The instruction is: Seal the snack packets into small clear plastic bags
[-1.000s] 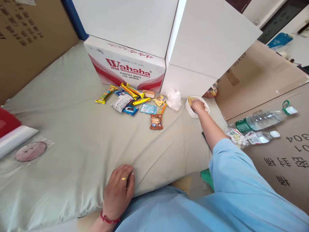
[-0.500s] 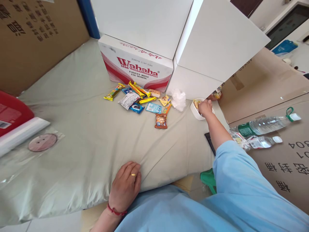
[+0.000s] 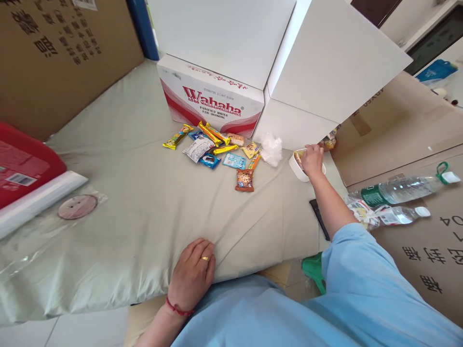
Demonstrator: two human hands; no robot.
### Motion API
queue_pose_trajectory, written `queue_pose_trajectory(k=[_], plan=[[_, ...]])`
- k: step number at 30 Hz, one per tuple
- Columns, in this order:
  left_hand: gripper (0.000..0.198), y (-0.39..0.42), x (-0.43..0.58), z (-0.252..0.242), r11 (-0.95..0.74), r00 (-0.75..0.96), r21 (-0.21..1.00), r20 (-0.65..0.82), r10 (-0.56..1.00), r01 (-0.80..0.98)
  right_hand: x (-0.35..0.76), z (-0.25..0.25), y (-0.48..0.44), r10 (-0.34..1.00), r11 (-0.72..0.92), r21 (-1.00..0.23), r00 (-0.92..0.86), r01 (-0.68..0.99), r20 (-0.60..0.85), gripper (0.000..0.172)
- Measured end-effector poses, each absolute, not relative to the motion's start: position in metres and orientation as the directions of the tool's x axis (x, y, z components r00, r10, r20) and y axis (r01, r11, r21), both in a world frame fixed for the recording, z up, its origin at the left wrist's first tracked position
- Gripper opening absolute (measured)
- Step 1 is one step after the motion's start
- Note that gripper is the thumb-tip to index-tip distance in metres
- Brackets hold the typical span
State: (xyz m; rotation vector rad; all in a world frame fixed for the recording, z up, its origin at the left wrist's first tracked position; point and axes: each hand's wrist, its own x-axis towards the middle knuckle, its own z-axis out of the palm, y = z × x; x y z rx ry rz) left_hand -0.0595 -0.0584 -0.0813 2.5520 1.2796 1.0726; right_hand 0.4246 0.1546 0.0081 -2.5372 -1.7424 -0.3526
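At the right, my right hand (image 3: 312, 160) reaches into a white bowl (image 3: 298, 172), its fingers curled downward over the contents. The fingertips are hidden, and whatever they hold cannot be made out. A bit of yellow wrapper (image 3: 297, 154) shows inside the bowl. My left hand (image 3: 193, 270), with a ring and a red bracelet, lies flat on the covered table (image 3: 144, 207) near its front edge, holding nothing. Between the hands and the boxes lie several snack packets, among them a brown cookie packet (image 3: 245, 180), a light-blue packet (image 3: 234, 160) and a silver-white packet (image 3: 198, 149).
A Wahaha water carton (image 3: 213, 103) and white boxes (image 3: 307, 62) stand behind the snacks. Crumpled clear plastic (image 3: 271, 149) sits left of the bowl. Plastic bottles (image 3: 405, 190) lie at the right by cardboard. A red container (image 3: 29, 168) and a white roll (image 3: 43, 202) are at left.
The view has shifted slightly, so everything sits a little further right. My right hand stays at the bowl, its fingers slightly repositioned. My left hand rests as before.
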Motion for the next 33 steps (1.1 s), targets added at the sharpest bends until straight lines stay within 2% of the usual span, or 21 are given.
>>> queue_pose_trajectory(k=[4, 8, 11, 13, 16, 19, 22, 25, 27, 29, 31, 33], plan=[[0.022, -0.058, -0.058, -0.08, -0.646, 0.406, 0.355, 0.552, 0.728, 0.675, 0.405, -0.003, 0.151, 0.948, -0.273, 0.037, 0.262, 0.961, 0.182, 0.032], [0.022, -0.058, -0.056, -0.078, -0.641, 0.406, 0.349, 0.548, 0.731, 0.684, 0.386, 0.004, 0.16, 0.91, -0.269, -0.042, 0.268, 0.962, 0.315, 0.042], [0.022, -0.058, -0.056, -0.077, -0.64, 0.405, 0.347, 0.548, 0.732, 0.686, 0.367, 0.015, 0.174, 0.879, -0.187, -0.147, 0.233, 0.971, 0.416, 0.045], [0.021, -0.058, -0.056, -0.077, -0.641, 0.41, 0.341, 0.546, 0.73, 0.688, 0.355, 0.019, 0.183, 0.876, -0.114, -0.164, 0.177, 0.98, 0.449, 0.045], [0.021, -0.058, -0.055, -0.077, -0.64, 0.411, 0.335, 0.546, 0.73, 0.691, 0.344, 0.019, 0.192, 0.937, -0.031, -0.101, 0.064, 0.994, 0.343, 0.043], [0.022, -0.059, -0.055, -0.077, -0.631, 0.396, 0.349, 0.547, 0.738, 0.693, 0.343, 0.016, 0.193, 0.955, -0.111, -0.115, 0.138, 0.987, 0.263, 0.027], [0.022, -0.06, -0.054, -0.077, -0.63, 0.393, 0.346, 0.55, 0.737, 0.695, 0.351, 0.012, 0.183, 0.878, -0.182, -0.266, 0.278, 0.947, 0.389, 0.024], [0.02, -0.06, -0.054, -0.078, -0.63, 0.396, 0.334, 0.553, 0.733, 0.701, 0.361, 0.008, 0.168, 0.809, -0.123, -0.458, 0.357, 0.88, 0.467, 0.021], [0.02, -0.06, -0.054, -0.078, -0.628, 0.396, 0.33, 0.552, 0.734, 0.704, 0.365, 0.007, 0.158, 0.789, -0.075, -0.513, 0.366, 0.855, 0.494, 0.019], [0.02, -0.059, -0.054, -0.078, -0.633, 0.401, 0.323, 0.555, 0.729, 0.703, 0.366, 0.006, 0.152, 0.791, -0.052, -0.482, 0.331, 0.875, 0.515, 0.018], [0.02, -0.059, -0.054, -0.078, -0.643, 0.412, 0.314, 0.558, 0.72, 0.698, 0.364, 0.006, 0.151, 0.809, -0.044, -0.377, 0.255, 0.925, 0.53, 0.017], [0.019, -0.058, -0.054, -0.078, -0.649, 0.421, 0.305, 0.559, 0.715, 0.697, 0.362, 0.005, 0.157, 0.831, -0.031, -0.255, 0.166, 0.967, 0.53, 0.025]])
